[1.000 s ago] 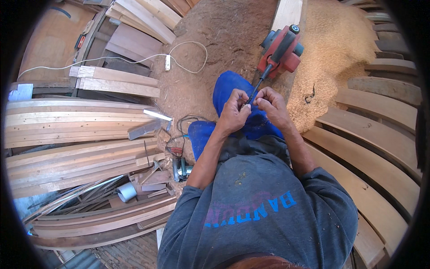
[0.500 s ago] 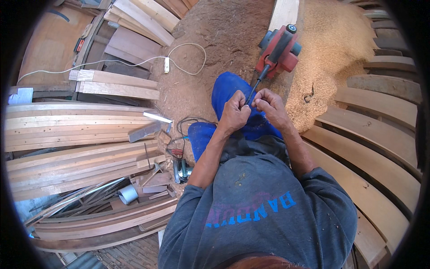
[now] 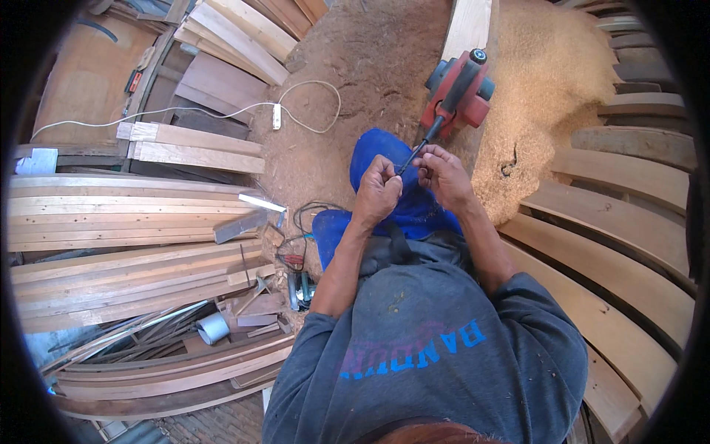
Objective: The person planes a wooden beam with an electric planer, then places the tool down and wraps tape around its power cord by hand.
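Observation:
A red and dark electric hand planer (image 3: 460, 92) rests on a long wooden board, just beyond my knees. From its rear handle a black power cord (image 3: 420, 148) runs back toward me. My left hand (image 3: 379, 191) is closed, pinching the cord near its end above my lap. Close beside it, my right hand (image 3: 444, 175) grips the same cord between thumb and fingers, nearer the planer. What lies inside the fingertips is too small to make out.
A pale board (image 3: 469, 28) stretches away under the planer. Wood shavings (image 3: 543, 96) are heaped to its right. Stacked planks (image 3: 126, 211) line the left, curved boards (image 3: 614, 259) the right. A white extension cord (image 3: 276, 116) lies on the dusty ground; tools (image 3: 302, 287) sit by my left knee.
My right hand has turned, and its fingers now reach a little farther along the cord. My left hand has shifted slightly left. The planer appears slightly lower in view.

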{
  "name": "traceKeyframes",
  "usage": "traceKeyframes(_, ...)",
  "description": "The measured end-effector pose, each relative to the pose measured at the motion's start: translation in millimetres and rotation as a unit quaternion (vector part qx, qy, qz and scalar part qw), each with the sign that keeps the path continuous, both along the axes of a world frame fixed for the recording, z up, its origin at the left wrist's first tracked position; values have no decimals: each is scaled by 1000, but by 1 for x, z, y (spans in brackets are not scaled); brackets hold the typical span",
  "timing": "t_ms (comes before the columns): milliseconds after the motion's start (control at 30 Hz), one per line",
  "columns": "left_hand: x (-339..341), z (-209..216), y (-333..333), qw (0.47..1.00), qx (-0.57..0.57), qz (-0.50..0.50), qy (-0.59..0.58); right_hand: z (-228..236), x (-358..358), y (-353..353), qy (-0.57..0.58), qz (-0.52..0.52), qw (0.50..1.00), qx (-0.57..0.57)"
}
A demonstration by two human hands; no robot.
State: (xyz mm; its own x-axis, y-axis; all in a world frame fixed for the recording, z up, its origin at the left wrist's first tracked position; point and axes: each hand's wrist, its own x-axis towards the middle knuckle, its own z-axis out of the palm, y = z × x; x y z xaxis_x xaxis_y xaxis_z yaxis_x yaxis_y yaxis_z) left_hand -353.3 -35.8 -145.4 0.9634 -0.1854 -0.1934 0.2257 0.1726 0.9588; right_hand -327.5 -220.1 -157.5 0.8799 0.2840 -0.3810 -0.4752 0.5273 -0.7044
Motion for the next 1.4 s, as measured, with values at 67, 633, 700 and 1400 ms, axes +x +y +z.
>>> traceKeyframes(67, 2, -2, 0, 1000, -5, 4, -5, -2, 3, 1, -10, -7, 1000, 25)
traceKeyframes(633, 13, -8, 10, 996, -60, 25, 68, -13, 11, 20, 63, -47, 990, 116)
traceKeyframes(700, 17, -11, 14, 996, -53, 18, 73, -13, 12, 19, 72, -57, 987, 135)
traceKeyframes(1400, 57, -30, 17, 995, -23, -79, 64, -6, 18, 8, 124, -36, 966, 225)
